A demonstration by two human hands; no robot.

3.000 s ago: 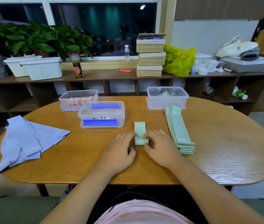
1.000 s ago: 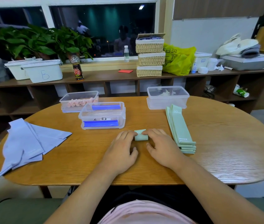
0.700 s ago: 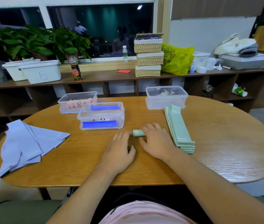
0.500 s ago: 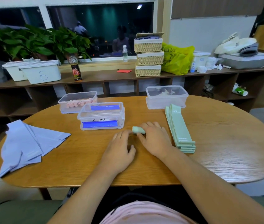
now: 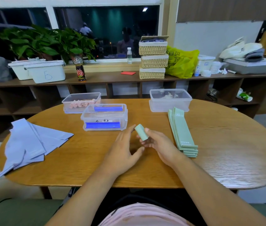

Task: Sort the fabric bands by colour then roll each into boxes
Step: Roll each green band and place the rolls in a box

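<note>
I see the rolled green band [image 5: 141, 132] just in front of the blue-clip box [image 5: 104, 117], off its front right corner. It's a tight, short cylinder, pale mint and matte, tilted with its far end pointing up towards the box. The right hand [image 5: 157, 143] is grasping it, fingers curled under and thumb on top. The left hand [image 5: 124, 150] is released, fingers straight and loose, palm down, holding nothing. Its index tip sits right by the roll's far end; I can't tell if they touch.

The green stack [image 5: 183, 134] lies flat to the right of the blue-clip box. These are long strips, edges fanned at the near end, and the top one is printed "30". The lavender bands [image 5: 31, 142] are to the left of the box, in a loose, overlapping pile. The pink-roll box [image 5: 81, 102] is behind the blue-clip box, at its left rear corner, lid off. The clear box [image 5: 170, 100] is behind and to the right, beyond the far end of the stack. All of it sits on the wooden table [image 5: 226, 144].
</note>
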